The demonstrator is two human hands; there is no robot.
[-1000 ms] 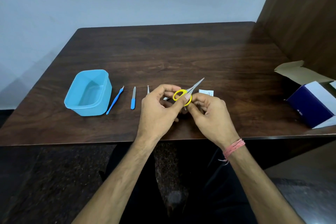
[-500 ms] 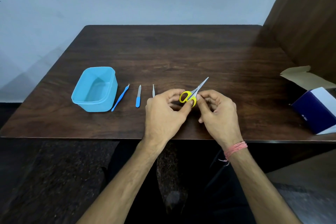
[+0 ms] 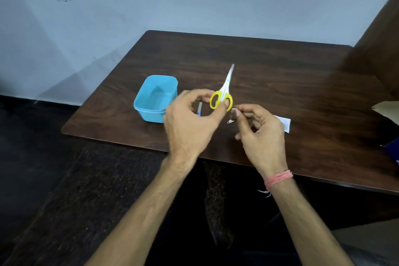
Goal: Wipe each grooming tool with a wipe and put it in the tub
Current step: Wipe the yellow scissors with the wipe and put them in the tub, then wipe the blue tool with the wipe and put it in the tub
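Note:
My left hand (image 3: 190,123) grips small scissors (image 3: 224,90) by their yellow handles, blades closed and pointing up and away, raised above the dark wooden table (image 3: 269,75). My right hand (image 3: 261,134) is just right of the handles, thumb and forefinger pinching a small white wipe (image 3: 235,110). The light blue tub (image 3: 155,98) stands left of my left hand and looks empty. A blue-handled tool (image 3: 199,110) shows partly behind my left hand. A small metal tool (image 3: 230,121) lies on the table between my hands.
A white wipe sachet (image 3: 285,122) lies on the table right of my right hand. A brown cardboard flap (image 3: 386,110) and a dark blue box (image 3: 391,153) sit at the right edge. The wall is behind the table and a wooden panel stands at right.
The camera has swung to the left. My left hand lifted the scissors and turned the blades more upright. My right hand drew slightly away from the handles.

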